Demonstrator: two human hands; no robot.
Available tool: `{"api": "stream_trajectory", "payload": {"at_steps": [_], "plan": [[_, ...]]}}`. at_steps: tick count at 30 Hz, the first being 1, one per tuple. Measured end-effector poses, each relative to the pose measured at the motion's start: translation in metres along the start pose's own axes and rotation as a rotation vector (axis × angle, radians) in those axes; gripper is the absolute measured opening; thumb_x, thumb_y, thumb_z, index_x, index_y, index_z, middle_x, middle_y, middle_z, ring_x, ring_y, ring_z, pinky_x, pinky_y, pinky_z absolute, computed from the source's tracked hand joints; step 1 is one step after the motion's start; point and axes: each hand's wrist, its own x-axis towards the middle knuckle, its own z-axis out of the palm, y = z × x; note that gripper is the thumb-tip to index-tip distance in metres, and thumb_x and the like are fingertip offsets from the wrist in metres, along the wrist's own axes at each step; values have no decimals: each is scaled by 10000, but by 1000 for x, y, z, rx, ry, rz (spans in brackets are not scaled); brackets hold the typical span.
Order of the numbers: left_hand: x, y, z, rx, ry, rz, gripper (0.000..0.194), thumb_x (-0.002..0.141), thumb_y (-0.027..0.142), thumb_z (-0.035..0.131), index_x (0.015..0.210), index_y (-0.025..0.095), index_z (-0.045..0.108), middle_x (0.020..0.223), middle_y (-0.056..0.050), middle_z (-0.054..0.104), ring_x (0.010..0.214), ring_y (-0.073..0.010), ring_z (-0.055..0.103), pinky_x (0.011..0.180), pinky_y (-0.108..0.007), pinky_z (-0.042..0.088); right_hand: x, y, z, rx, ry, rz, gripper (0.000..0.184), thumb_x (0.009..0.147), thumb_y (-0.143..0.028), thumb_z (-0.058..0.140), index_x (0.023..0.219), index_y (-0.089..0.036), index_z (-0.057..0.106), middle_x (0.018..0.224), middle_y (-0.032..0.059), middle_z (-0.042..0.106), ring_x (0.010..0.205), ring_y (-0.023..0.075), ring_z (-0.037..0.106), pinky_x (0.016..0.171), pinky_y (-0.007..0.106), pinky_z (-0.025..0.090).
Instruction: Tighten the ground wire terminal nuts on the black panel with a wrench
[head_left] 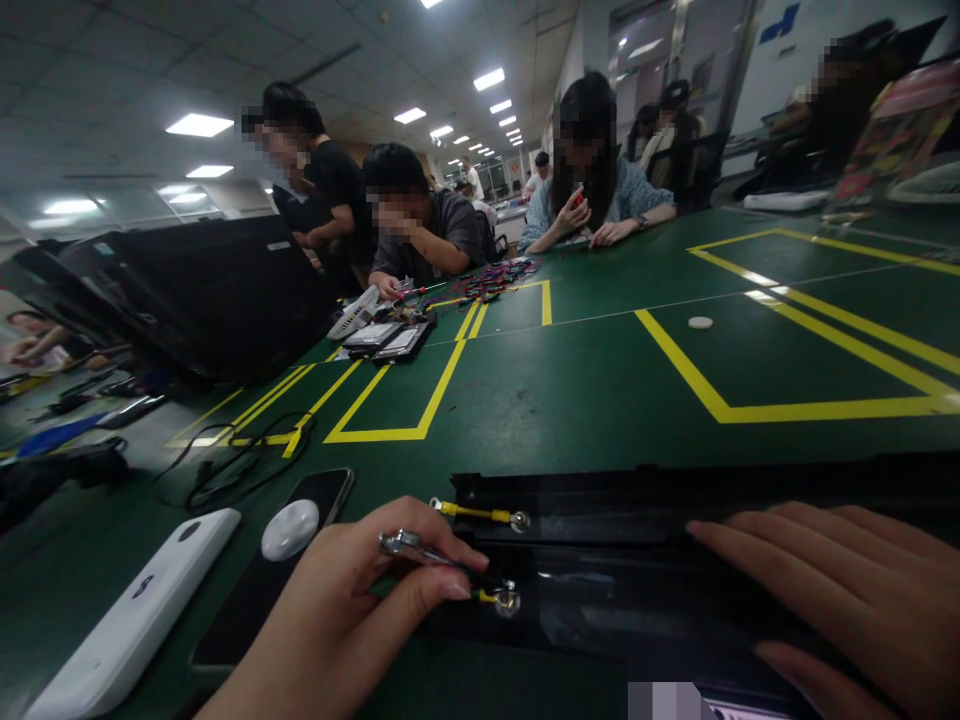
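Left hand: the left hand (330, 610) pinches a slim chrome hand tool (411, 546) between thumb and fingers, its far end beside the lower yellow lead.

Right hand: the right hand (832, 590) lies open and flat, fingers together, on a black panel (675, 490), holding nothing.

Work piece: two yellow leads (471, 512) with round metal terminals rest on the panel's near-left part, at the right of the left hand.

Near left: a white case (127, 620), a white round puck (290, 530) on a black smartphone (315, 495), and a coiled black cable (232, 470) on the green tabletop (600, 400), marked with yellow tape.

Far: co-workers (420, 215) work along the tabletop, with coloured wires (499, 278).

Writing: nothing legible.
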Motion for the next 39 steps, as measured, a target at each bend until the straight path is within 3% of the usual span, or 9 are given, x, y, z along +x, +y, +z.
{"api": "stream_trajectory", "payload": {"at_steps": [8,13,21,29,32,37,39], "plan": [[-4,-12,4,-17,-3,64,173,1021,164,916,958,320,955,912,4,1014,803,-231,980,749,-257,771,-4,4,0,-62,-39,-46,760,1014,-594,819,1767,-536,735,1318,14,961,1116,420,918,850,536,787],[-4,-12,4,-16,-17,105,229,1037,115,891,998,334,945,941,40,1020,827,-193,988,766,-207,748,-12,9,-4,-289,-200,-205,790,1136,-541,613,1911,-393,590,1407,72,945,1053,399,933,783,577,815],[-6,-13,5,62,-24,118,232,1048,116,860,1007,327,947,937,17,1014,816,-218,977,762,-254,751,-9,10,-3,-333,-195,-262,775,1130,-555,598,1890,-402,621,1360,61,951,996,396,936,735,575,811],[-1,-15,4,-57,-38,118,281,1029,70,897,1024,346,950,940,59,1014,833,-172,981,790,-193,740,-11,10,-7,-359,-201,-275,773,1134,-541,594,1889,-373,619,1404,71,946,1054,388,936,788,552,814],[-3,-12,2,-56,31,98,253,1019,97,920,988,344,967,929,53,1010,818,-176,973,770,-184,745,-11,10,-6,-373,-203,-284,766,1125,-551,597,1869,-376,642,1405,73,943,1042,384,937,769,560,815],[-18,-7,6,-90,339,-55,198,1085,180,886,1173,339,966,1154,17,1037,959,-230,1004,825,-257,831,-8,10,-4,-400,-205,-312,788,1112,-552,597,1865,-326,649,1395,90,941,1029,394,938,740,589,825],[-26,-7,9,-74,410,-72,182,1094,168,880,1146,332,940,1159,29,1032,924,-219,999,824,-248,837,-8,10,-5,-404,-207,-320,795,1108,-555,600,1864,-314,652,1383,92,941,1015,394,937,727,592,823]]}}
